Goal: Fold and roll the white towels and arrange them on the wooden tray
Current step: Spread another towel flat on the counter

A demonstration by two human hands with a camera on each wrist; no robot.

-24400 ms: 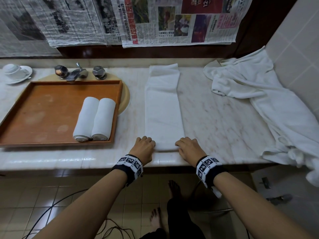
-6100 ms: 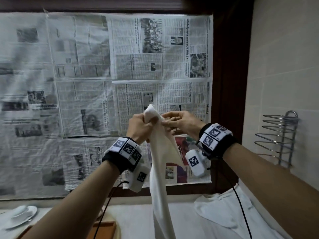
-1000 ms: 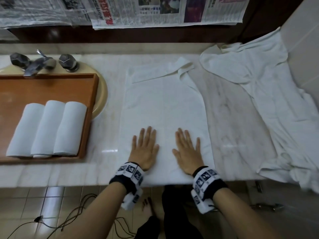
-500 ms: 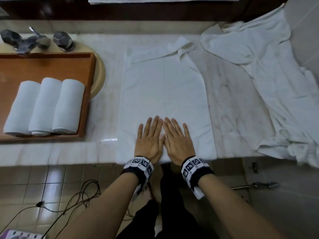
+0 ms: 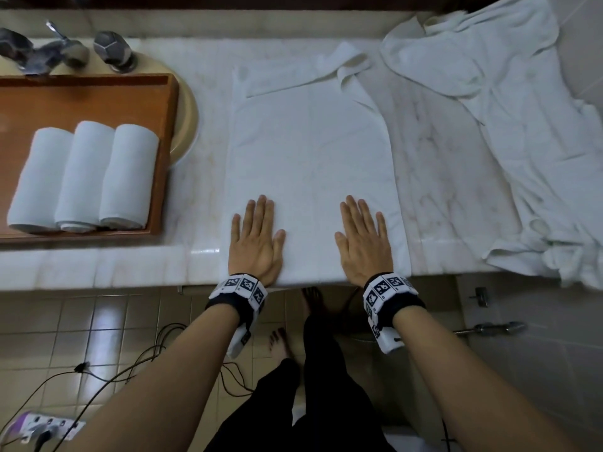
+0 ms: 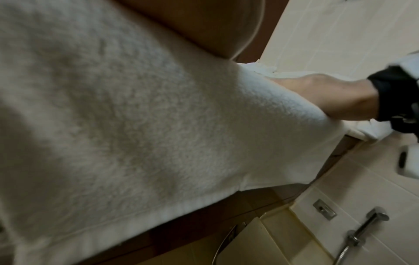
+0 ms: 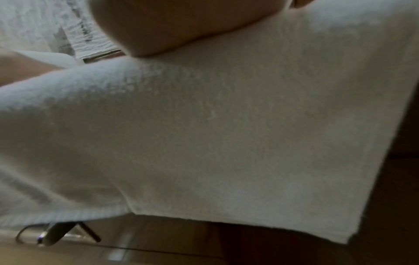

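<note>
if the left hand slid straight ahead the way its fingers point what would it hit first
Nothing solid soon: the left hand lies flat on the spread towel, fingers pointing away. Sliding on, it would likely meet the towel's folded-over far edge first.

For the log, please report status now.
Both hands flat on spread towel. Three rolls in tray. Far corner folded over.

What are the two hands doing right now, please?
Left hand: open, pressing flat on the spread white towel.
Right hand: open, pressing flat on the same towel.
</note>
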